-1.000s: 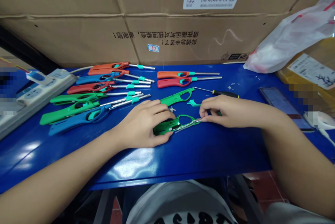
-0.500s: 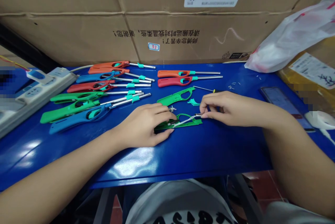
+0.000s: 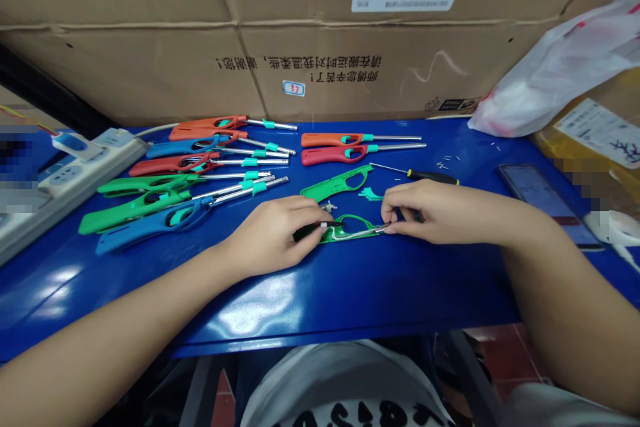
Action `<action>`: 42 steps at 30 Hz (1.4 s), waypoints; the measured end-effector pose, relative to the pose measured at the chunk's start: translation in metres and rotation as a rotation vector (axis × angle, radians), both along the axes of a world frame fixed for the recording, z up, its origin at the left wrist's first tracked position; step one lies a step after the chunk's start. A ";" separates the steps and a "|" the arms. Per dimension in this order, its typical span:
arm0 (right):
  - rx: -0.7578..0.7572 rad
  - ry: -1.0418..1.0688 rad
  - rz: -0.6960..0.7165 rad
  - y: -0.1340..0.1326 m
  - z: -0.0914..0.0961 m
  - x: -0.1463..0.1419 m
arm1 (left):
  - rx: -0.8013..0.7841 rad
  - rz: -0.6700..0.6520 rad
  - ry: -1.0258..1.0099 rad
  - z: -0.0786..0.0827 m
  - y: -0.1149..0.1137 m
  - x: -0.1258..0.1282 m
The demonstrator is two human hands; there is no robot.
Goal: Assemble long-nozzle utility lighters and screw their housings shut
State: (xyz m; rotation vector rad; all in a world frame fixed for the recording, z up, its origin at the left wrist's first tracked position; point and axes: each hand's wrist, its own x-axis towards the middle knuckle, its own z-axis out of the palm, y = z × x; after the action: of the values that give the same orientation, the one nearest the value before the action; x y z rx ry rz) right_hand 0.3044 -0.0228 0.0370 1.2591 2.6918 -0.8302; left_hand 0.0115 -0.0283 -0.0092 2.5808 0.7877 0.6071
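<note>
An opened green lighter half-shell (image 3: 370, 222) lies on the blue table (image 3: 360, 287), with a white wire (image 3: 345, 236) running along it. My left hand (image 3: 287, 230) is over the shell's handle end, thumb and fingers pinching a small black part (image 3: 331, 224) with a white end. At the shell's other end, my right hand (image 3: 415, 210) is closed on a thin metal piece where the wire ends, its tip partly hidden by the fingers. Just behind are the other green half-shell (image 3: 335, 183), a turquoise trigger (image 3: 369, 194) and a small metallic part (image 3: 329, 207).
Several lighters with bare metal tubes (image 3: 150, 214) lie at left beside a power strip (image 3: 75, 174). Two lighters (image 3: 340, 154) are at the back. A screwdriver (image 3: 433, 177), tiny screws (image 3: 443, 164) and a phone (image 3: 545, 204) lie right. A cardboard box (image 3: 300, 47) stands behind.
My left fingers have lifted and now pinch the black part above the shell. My right hand has lowered slightly, bringing the wire and metal piece down along the shell.
</note>
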 end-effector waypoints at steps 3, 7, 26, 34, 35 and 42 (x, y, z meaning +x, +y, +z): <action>0.004 -0.013 -0.005 -0.001 0.000 -0.003 | 0.012 -0.009 0.009 0.002 -0.001 0.001; 0.029 -0.024 -0.014 0.000 0.000 -0.003 | 0.020 -0.006 0.013 0.003 -0.002 0.001; 0.001 0.047 -0.008 -0.004 0.005 0.000 | 0.036 0.072 -0.147 -0.004 -0.003 0.002; 0.002 0.068 0.010 -0.007 0.007 -0.005 | -0.014 0.102 -0.163 -0.005 -0.002 0.003; 0.010 0.060 0.005 -0.006 0.006 -0.005 | -0.014 0.102 -0.162 -0.005 -0.002 0.003; 0.192 0.001 0.070 -0.003 -0.004 -0.009 | -0.004 0.103 -0.147 -0.004 -0.004 0.004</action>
State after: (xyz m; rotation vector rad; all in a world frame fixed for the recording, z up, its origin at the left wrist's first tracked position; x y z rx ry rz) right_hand 0.2955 -0.0255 0.0335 1.1888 2.8556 -0.5758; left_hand 0.0158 -0.0324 -0.0130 2.4702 0.8749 0.8153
